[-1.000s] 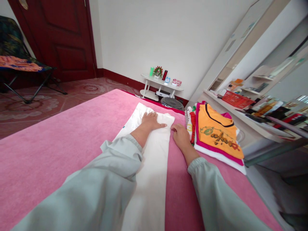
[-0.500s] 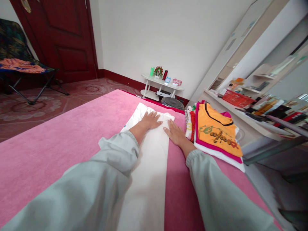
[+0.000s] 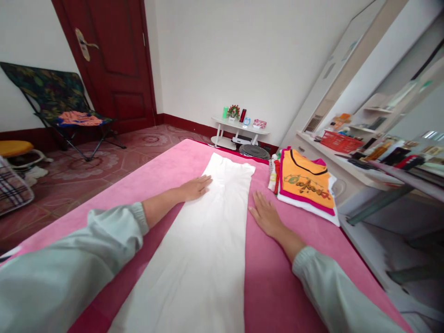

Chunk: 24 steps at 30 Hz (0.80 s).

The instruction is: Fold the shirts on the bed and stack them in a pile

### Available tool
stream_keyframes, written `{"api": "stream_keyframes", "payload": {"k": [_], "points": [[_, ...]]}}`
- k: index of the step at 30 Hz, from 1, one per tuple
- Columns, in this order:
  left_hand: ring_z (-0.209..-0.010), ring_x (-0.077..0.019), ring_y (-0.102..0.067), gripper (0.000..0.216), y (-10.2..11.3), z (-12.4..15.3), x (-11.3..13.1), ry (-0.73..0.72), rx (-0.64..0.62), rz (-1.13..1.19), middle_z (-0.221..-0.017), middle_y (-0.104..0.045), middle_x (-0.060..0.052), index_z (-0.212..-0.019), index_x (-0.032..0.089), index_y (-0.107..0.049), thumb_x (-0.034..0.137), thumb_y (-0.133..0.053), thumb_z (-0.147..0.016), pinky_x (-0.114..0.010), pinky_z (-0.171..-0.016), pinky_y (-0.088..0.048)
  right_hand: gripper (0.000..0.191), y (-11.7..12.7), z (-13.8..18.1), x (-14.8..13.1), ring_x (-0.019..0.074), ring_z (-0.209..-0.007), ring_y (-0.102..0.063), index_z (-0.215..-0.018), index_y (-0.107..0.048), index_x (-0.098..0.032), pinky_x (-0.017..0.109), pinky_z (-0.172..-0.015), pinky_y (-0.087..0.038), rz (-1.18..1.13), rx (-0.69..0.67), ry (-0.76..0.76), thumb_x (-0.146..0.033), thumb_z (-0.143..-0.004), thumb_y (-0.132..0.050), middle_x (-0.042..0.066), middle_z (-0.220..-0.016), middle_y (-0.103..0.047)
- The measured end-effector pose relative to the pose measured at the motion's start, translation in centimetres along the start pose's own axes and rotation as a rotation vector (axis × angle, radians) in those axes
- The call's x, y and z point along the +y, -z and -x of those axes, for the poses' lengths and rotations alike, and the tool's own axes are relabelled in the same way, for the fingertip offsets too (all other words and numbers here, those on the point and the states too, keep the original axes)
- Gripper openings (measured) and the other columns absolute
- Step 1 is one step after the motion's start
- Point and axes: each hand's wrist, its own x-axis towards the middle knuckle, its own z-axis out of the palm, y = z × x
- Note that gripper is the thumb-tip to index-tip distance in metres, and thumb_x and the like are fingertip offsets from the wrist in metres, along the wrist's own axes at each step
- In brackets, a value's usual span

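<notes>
Long white fabric garment [image 3: 215,231], folded into a narrow strip, lies flat lengthwise down the middle of a pink plush cover [image 3: 274,282]; near end runs out of frame. Placed straight ahead of the wearer, probably so both long edges are in reach. Surface mostly smooth, light creasing toward the far end.

Left hand [image 3: 197,188]: open, palm down, fingers lying over the strip's left edge, gripping nothing; looks like it's keeping that side flat. Right hand [image 3: 266,215]: open, fingers spread, palm down on the cover just beside the right edge, holding nothing; thumb contact with the fabric can't be told. Likely a steadying pose.

Right of the strip, apart from it: folded orange T-shirt [image 3: 307,175] with dark neckline and printed lettering, atop magenta and white folded cloth. Stacked off to the side, presumably to leave working room. Narrow multicoloured folded pile [image 3: 274,175] sits snug against its left.

Farther right: red plastic basket [image 3: 342,141] on a pale dresser top.
</notes>
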Motion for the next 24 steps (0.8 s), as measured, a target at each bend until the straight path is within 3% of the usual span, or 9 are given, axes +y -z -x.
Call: {"api": "stream_keyframes", "payload": {"k": [3, 6, 11, 15, 19, 21, 24], "points": [[-0.141, -0.0140, -0.022, 0.051, 0.8, 5.6, -0.2, -0.085, 0.004, 0.110, -0.154, -0.022, -0.003, -0.144, 0.022, -0.032, 0.032, -0.030, -0.095, -0.031, -0.115, -0.016, 0.063, 1.0, 4.8, -1.6, 0.0249, -0.143, -0.008, -0.150, -0.014, -0.019, 0.057, -0.112, -0.015, -0.106, -0.019, 0.142, -0.043, -0.094, -0.033, 0.014, -0.155, -0.013], [-0.136, -0.0151, -0.033, 0.048, 2.2, 11.0, 0.2, -0.139, -0.026, 0.213, -0.153, -0.027, 0.002, -0.140, 0.029, -0.040, 0.027, -0.035, -0.092, -0.031, -0.112, -0.025, 0.061, 2.5, 9.1, -3.7, 0.0246, -0.143, -0.011, -0.148, -0.023, -0.024, 0.057, -0.112, -0.014, -0.226, -0.033, 0.377, -0.035, -0.091, -0.043, 0.012, -0.155, -0.016], [-0.137, -0.0206, -0.033, 0.040, 4.0, 17.2, 2.0, -0.225, -0.085, 0.267, -0.150, -0.033, 0.004, -0.125, 0.038, -0.057, 0.028, -0.050, -0.088, -0.037, -0.111, -0.030, 0.051, 4.5, 13.0, -7.6, 0.0206, -0.140, -0.024, -0.136, -0.045, -0.032, 0.057, -0.113, -0.009, -0.278, -0.115, 0.687, -0.016, -0.088, -0.041, 0.004, -0.146, -0.040], [-0.137, -0.0231, -0.032, 0.031, 3.6, 18.6, 3.9, -0.308, -0.094, 0.262, -0.146, -0.040, 0.004, -0.115, 0.042, -0.063, 0.033, -0.054, -0.087, -0.044, -0.112, -0.029, 0.045, 4.5, 13.0, -9.5, 0.0196, -0.133, -0.039, -0.131, -0.052, -0.031, 0.053, -0.114, -0.013, -0.383, -0.091, 0.720, -0.017, -0.089, -0.043, 0.005, -0.139, -0.049], [-0.122, -0.0191, -0.050, 0.030, 3.3, 18.1, 5.7, -0.400, -0.036, 0.356, -0.124, -0.063, -0.001, -0.110, 0.035, -0.067, 0.027, -0.043, -0.092, -0.036, -0.106, -0.038, 0.042, 4.8, 12.4, -9.9, 0.0189, -0.120, -0.053, -0.129, -0.054, -0.030, 0.047, -0.110, -0.028, -0.595, -0.050, 0.614, -0.019, -0.091, -0.041, 0.005, -0.129, -0.059], [-0.110, -0.0178, -0.058, 0.029, 3.9, 18.0, 6.8, -0.390, 0.005, 0.399, -0.112, -0.068, -0.002, -0.108, 0.031, -0.066, 0.023, -0.043, -0.091, -0.035, -0.104, -0.039, 0.040, 5.4, 12.8, -9.9, 0.0190, -0.118, -0.056, -0.127, -0.056, -0.031, 0.044, -0.109, -0.031, -0.634, -0.052, 0.589, -0.021, -0.091, -0.042, 0.003, -0.125, -0.062], [-0.099, -0.0157, -0.062, 0.030, 5.9, 19.1, 9.0, -0.359, -0.019, 0.400, -0.103, -0.069, 0.003, -0.105, 0.033, -0.064, 0.017, -0.046, -0.087, -0.037, -0.111, -0.029, 0.035, 6.7, 14.4, -9.9, 0.0176, -0.113, -0.059, -0.123, -0.060, -0.034, 0.034, -0.105, -0.037, -0.664, -0.094, 0.571, -0.027, -0.092, -0.044, 0.000, -0.121, -0.064]]}}
